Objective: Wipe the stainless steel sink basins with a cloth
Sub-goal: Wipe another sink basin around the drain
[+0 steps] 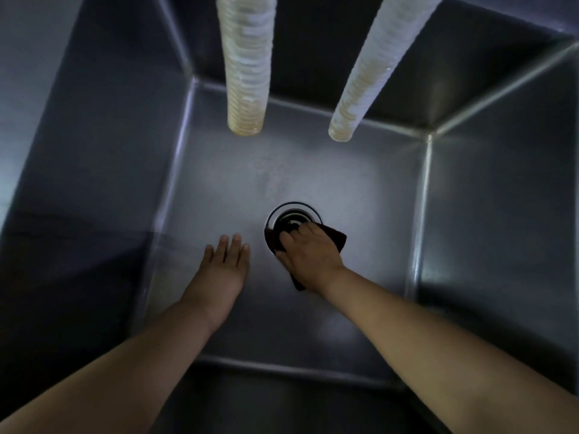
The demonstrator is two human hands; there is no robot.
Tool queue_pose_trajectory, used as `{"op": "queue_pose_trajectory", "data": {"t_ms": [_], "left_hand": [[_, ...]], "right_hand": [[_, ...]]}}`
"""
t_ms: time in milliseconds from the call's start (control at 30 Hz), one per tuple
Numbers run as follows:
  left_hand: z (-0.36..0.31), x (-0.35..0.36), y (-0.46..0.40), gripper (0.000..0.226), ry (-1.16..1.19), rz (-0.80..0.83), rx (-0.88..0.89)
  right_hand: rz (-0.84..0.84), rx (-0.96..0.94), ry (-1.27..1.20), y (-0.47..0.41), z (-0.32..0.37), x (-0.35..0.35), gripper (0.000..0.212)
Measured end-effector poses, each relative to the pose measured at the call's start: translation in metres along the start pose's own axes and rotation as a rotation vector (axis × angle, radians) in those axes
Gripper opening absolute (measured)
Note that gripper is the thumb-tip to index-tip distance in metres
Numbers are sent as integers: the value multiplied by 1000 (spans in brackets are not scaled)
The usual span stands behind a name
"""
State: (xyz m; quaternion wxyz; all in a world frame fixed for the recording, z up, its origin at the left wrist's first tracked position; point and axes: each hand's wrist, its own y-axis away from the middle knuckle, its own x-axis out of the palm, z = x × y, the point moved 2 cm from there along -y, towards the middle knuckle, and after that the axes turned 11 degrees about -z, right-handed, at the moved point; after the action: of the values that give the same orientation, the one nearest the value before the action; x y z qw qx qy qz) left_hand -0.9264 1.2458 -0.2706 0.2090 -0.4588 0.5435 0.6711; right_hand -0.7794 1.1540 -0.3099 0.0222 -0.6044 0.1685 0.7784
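While right hand [308, 250] grips dark cloth [336, 241] over drain [293, 216] | left hand [224, 266] flat on basin [360, 195] floor

Surface: floor of a deep steel sink basin [219, 189], dim, with a pale sheen at the middle.
Drain: round drain [293, 218] set in the floor, right of centre.
Cloth: dark cloth [336, 240] lying over the drain's near edge.
Left hand: left hand [223, 267] flat on the floor, fingers straight.
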Motion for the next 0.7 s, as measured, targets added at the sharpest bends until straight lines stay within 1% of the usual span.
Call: {"op": "queue_pose_trajectory", "data": {"t_ms": [167,267,333,500,700], "left_hand": [[0,1,0,71,5,4,-5],[0,1,-2,69,11,0,-9],[0,2,-2,70,8,-2,-9],[0,2,-2,70,0,5,-6],[0,1,-1,71,-10,8,4]], "right_hand": [[-32,-44,17,1,-1,-3,37],[14,-71,36,-2,-4,-5,44],[41,-72,79,-3,-3,-6,50],[94,-76,285,-2,5,-6,61],[75,-42,335,-4,14,-4,63]]}}
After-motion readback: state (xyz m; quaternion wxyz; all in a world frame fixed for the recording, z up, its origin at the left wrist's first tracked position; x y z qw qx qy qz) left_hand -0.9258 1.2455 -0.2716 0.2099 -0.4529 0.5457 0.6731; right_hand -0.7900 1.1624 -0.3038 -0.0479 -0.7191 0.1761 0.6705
